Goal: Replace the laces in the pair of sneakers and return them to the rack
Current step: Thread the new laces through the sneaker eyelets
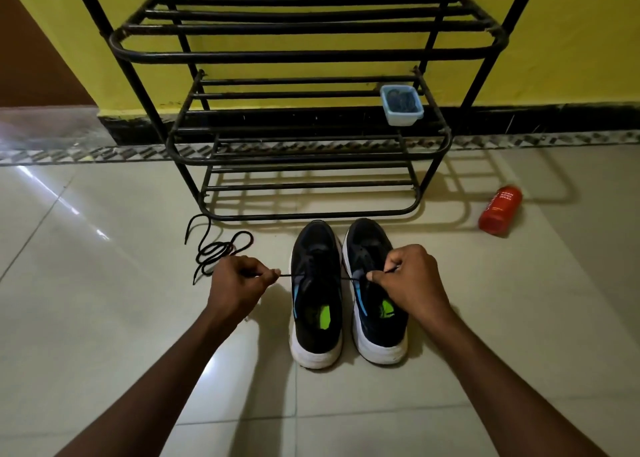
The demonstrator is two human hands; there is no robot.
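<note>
Sneakers sit before the rack as left hand and right hand each pinch a black lace taut across them, likely evening its ends

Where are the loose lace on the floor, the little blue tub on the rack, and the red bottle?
loose lace (216,250), head view, on its coiled middle.
blue tub (402,118), head view, on its front wall.
red bottle (499,211), head view, on its body.
</note>
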